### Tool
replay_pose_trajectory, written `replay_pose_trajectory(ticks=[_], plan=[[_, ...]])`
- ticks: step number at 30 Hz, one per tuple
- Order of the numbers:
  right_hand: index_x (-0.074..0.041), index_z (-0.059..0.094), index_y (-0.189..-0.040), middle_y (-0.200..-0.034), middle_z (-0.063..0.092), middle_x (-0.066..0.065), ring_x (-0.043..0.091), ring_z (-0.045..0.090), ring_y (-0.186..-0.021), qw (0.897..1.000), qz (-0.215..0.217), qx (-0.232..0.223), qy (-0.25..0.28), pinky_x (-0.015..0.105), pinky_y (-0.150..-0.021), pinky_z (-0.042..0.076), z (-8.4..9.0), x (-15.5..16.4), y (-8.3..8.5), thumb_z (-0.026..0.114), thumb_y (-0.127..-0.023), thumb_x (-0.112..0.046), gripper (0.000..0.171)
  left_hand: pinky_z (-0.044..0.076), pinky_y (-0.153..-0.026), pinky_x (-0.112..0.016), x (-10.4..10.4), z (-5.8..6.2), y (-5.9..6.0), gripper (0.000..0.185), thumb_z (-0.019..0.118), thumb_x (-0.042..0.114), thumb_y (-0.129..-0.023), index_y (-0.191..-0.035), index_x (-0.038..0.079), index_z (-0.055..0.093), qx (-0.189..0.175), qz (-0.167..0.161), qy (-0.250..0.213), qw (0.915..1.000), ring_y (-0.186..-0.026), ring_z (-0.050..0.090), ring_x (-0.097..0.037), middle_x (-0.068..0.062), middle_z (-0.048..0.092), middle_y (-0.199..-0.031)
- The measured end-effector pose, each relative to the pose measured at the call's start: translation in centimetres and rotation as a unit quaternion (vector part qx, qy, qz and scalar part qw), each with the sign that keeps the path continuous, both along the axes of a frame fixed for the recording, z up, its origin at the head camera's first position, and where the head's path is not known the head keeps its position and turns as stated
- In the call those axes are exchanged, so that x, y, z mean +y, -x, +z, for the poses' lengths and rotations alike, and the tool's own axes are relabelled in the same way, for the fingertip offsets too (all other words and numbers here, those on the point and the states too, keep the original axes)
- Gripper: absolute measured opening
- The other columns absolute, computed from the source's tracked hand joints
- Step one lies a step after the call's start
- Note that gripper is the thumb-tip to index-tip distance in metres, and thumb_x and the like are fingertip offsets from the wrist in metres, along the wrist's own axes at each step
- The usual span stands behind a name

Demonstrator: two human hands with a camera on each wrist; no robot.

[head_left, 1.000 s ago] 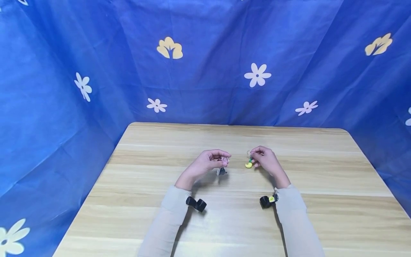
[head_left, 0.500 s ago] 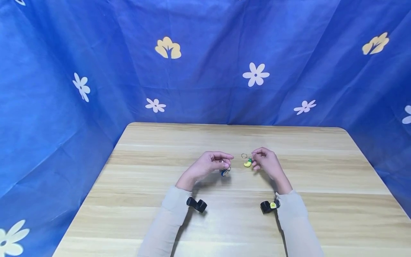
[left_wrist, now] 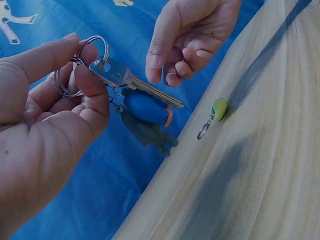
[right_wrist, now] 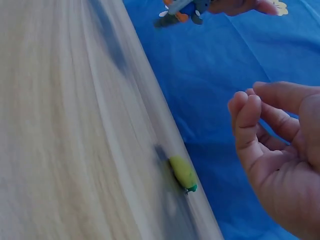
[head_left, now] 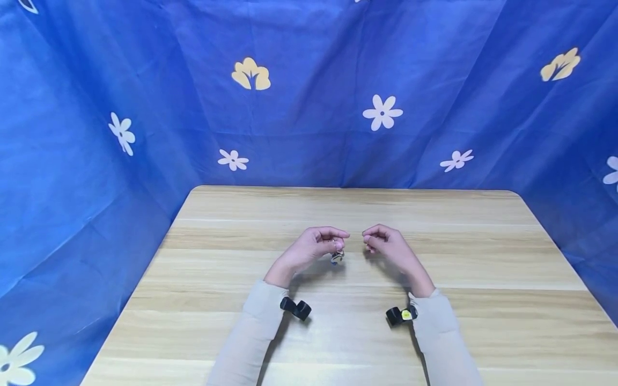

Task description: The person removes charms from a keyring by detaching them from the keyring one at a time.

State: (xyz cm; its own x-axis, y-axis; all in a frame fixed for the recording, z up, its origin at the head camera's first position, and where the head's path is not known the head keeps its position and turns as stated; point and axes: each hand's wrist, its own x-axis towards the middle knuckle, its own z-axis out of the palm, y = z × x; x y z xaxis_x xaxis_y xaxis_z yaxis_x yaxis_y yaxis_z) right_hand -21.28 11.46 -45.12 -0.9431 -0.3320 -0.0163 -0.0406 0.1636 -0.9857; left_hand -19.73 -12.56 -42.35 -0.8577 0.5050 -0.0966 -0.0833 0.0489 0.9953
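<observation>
Only wrist views show the yellow charm [left_wrist: 220,109].

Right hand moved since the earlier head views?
Yes: right hand has shifted left, toward the left hand, judged against the white flower above it on the cloth.

You've got bare metal on the key [left_wrist: 137,84]: smooth, dull silver in this light. Key rings [left_wrist: 106,47] look like polished steel wire, some shine. Blue charm [left_wrist: 142,106] reads as smooth moulded plastic or rubber, can't tell which; grey charm [left_wrist: 142,131] is matt, same doubt. Yellow charm [left_wrist: 220,108]: smooth, matt, rubbery-looking, with a small metal ring [left_wrist: 202,132]. Your table [head_left: 338,343] is smooth wood-grain, satin, glare up front. Curtain [head_left: 309,112]: creased cloth, slight sheen. Your sleeves [head_left: 248,332]: matt cloth. Wrist cameras [head_left: 303,310]: black plastic-looking.
</observation>
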Motion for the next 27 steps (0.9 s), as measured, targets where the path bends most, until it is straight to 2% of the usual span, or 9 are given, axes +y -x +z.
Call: replay_pose_trajectory(ticks=[4,9,12,18,27], plan=[[0.007,0.058,-0.115,-0.103,0.064,0.027,0.026,0.067,-0.089,1.000,0.016,-0.002,-0.011,0.031,-0.080,0.057,-0.1,-0.1,-0.1,0.060,-0.093,-0.011,0.029,0.051,-0.082,-0.025,0.0,0.2,0.0,0.037,0.059,0.007,-0.092,-0.127,-0.005,0.055,0.002,0.001,-0.010,1.0000,-0.088,0.061,-0.007,0.007,0.065,-0.092],[0.009,0.056,-0.119,-0.115,0.058,0.034,0.039,0.064,-0.102,0.998,0.057,0.003,0.000,0.028,-0.086,0.055,-0.2,-0.5,-0.3,0.059,-0.093,-0.012,0.033,0.051,-0.076,-0.018,0.0,0.3,-0.1,0.036,0.057,0.004,-0.092,-0.126,-0.009,0.053,-0.012,0.002,-0.045,0.9989,-0.086,0.060,-0.007,0.004,0.065,-0.093],[0.008,0.054,-0.121,-0.117,0.059,0.032,0.039,0.064,-0.104,0.997,0.083,-0.002,0.002,0.031,-0.088,0.055,-0.1,-0.7,-0.5,0.059,-0.093,-0.014,0.036,0.050,-0.076,-0.017,0.1,0.4,-0.1,0.035,0.056,0.002,-0.093,-0.125,-0.010,0.051,-0.021,-0.001,-0.069,0.9974,-0.086,0.060,-0.006,0.004,0.064,-0.094],[0.010,0.050,-0.124,-0.112,0.062,0.029,0.041,0.063,-0.104,0.989,0.141,-0.023,0.020,0.046,-0.090,0.054,-0.4,-1.4,-0.7,0.056,-0.094,-0.012,0.038,0.050,-0.078,-0.016,0.0,0.5,-0.3,0.032,0.051,0.000,-0.094,-0.124,-0.012,0.049,-0.015,-0.019,-0.097,0.9950,-0.087,0.061,-0.005,0.002,0.065,-0.096],[0.013,0.047,-0.126,-0.109,0.063,0.021,0.045,0.062,-0.103,0.981,0.181,-0.037,0.060,0.055,-0.090,0.052,-0.5,-1.9,-0.9,0.053,-0.094,-0.009,0.039,0.051,-0.083,-0.018,-0.2,0.5,-0.3,0.026,0.049,0.001,-0.096,-0.121,-0.008,0.051,-0.001,-0.039,-0.129,0.9908,-0.090,0.062,-0.008,-0.001,0.066,-0.098]])
